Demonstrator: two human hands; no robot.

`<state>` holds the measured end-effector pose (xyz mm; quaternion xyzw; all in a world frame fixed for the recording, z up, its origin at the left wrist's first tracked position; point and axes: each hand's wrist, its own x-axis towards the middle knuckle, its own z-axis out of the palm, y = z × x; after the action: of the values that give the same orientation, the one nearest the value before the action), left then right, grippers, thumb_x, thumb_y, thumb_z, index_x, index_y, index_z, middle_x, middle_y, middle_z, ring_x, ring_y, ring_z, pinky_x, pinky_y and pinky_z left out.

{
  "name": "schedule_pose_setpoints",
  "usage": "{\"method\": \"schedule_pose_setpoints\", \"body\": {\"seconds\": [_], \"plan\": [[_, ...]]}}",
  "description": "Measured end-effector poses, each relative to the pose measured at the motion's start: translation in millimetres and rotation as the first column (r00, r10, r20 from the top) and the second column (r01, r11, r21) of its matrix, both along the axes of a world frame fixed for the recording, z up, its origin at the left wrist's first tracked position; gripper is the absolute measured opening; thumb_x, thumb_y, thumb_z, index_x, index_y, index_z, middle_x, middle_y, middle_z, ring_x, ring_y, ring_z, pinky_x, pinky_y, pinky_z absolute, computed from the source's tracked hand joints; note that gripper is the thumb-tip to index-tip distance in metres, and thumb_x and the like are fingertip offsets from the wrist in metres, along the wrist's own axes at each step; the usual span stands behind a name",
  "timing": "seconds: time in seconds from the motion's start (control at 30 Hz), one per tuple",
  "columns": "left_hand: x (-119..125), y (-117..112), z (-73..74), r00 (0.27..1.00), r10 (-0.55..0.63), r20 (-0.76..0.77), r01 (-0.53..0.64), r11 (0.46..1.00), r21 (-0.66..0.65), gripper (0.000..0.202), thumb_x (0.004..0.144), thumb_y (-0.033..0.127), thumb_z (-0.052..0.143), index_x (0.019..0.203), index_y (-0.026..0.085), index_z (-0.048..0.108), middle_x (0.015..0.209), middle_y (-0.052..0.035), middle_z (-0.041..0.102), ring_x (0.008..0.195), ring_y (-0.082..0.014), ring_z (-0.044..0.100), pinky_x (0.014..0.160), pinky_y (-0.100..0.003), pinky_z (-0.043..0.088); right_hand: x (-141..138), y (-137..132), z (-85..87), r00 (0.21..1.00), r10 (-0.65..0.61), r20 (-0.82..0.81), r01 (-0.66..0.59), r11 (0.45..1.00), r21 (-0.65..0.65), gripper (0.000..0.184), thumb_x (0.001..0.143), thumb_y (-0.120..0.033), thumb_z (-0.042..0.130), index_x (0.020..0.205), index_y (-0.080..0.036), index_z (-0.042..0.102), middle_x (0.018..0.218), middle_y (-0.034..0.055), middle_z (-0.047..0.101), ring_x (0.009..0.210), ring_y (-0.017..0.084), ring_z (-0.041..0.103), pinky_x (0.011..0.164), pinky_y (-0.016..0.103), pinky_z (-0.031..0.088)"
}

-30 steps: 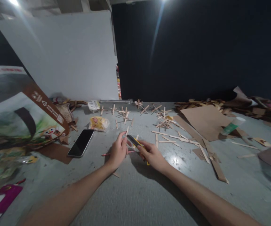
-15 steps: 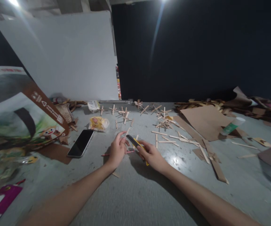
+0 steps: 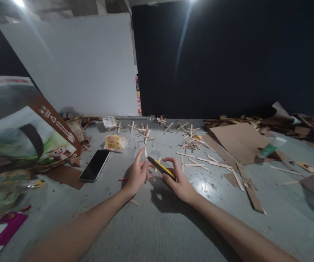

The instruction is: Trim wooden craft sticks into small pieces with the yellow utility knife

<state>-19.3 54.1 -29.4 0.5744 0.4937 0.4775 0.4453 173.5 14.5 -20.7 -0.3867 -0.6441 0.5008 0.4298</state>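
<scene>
Both forearms reach in from the lower corners of the view and slant toward each other over the grey table, so that the two hands nearly meet at the middle. The left hand is bent up from the wrist, its index finger stretched forward and its thumb drawn close; between these fingertips it pinches a small wooden stick, which points up and away from the person. The other fingers of this hand are curled and partly hidden. The right hand grips a yellow and black utility knife, with the thumb along the near side and the index finger arched up, clear of the handle; the remaining fingers cannot be made out. The knife slants across the gap between the hands, its front end just beside the left fingertips and the stick; whether it touches the stick, I cannot tell. A red pencil lies on the table, partly behind the left hand. Left of that hand rests a phone, with a snack packet beyond it. Crossed sticks stand past the hands, and loose sticks lie scattered to the right, near a sheet of cardboard.
</scene>
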Motion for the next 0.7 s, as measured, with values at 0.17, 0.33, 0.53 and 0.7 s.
{"method": "schedule_pose_setpoints", "body": {"seconds": [0.17, 0.33, 0.53, 0.7], "plan": [[0, 0, 0.0, 0.999, 0.013, 0.037, -0.012, 1.000, -0.018, 0.071, 0.099, 0.038, 0.060, 0.163, 0.022, 0.034, 0.081, 0.0006, 0.075, 0.040, -0.0070, 0.050, 0.045, -0.019, 0.042, 0, 4, -4.1, 0.999, -0.013, -0.052, 0.012, 1.000, -0.012, 0.049, 0.097, -0.058, 0.059, 0.130, -0.025, 0.043, 0.070, -0.0082, 0.046, 0.057, 0.013, 0.034, 0.057, 0.026, 0.029], [0, 1, 0.1, 0.999, 0.017, 0.050, -0.015, 1.000, -0.026, 0.074, 0.094, 0.032, 0.065, 0.162, 0.021, 0.036, 0.070, 0.0048, 0.071, 0.039, -0.0071, 0.048, 0.045, -0.018, 0.043, -2, 8, -7.2, 0.996, 0.015, -0.091, -0.019, 0.999, -0.043, 0.051, 0.097, -0.064, 0.056, 0.127, -0.023, 0.052, 0.065, -0.0099, 0.038, 0.052, 0.012, 0.030, 0.052, 0.025, 0.024], [1, 1, 1.1, 1.000, 0.022, 0.016, -0.022, 1.000, 0.006, 0.065, 0.095, 0.028, 0.061, 0.158, 0.021, 0.043, 0.077, 0.0023, 0.074, 0.041, -0.0068, 0.048, 0.043, -0.018, 0.041, -2, 10, -11.4, 0.988, 0.012, -0.156, -0.018, 0.999, -0.039, 0.047, 0.098, -0.062, 0.058, 0.122, -0.022, 0.056, 0.061, -0.0110, 0.036, 0.050, 0.011, 0.027, 0.050, 0.023, 0.022], [1, -3, 2.8, 0.998, 0.034, -0.045, -0.033, 0.999, 0.032, 0.064, 0.094, 0.026, 0.061, 0.155, 0.019, 0.044, 0.068, 0.0053, 0.069, 0.043, -0.0094, 0.052, 0.046, -0.018, 0.045, -3, 12, -15.2, 0.983, -0.001, -0.182, -0.009, 0.998, -0.057, 0.046, 0.095, -0.062, 0.061, 0.114, -0.021, 0.058, 0.059, -0.0113, 0.036, 0.049, 0.010, 0.027, 0.048, 0.023, 0.020]]}}
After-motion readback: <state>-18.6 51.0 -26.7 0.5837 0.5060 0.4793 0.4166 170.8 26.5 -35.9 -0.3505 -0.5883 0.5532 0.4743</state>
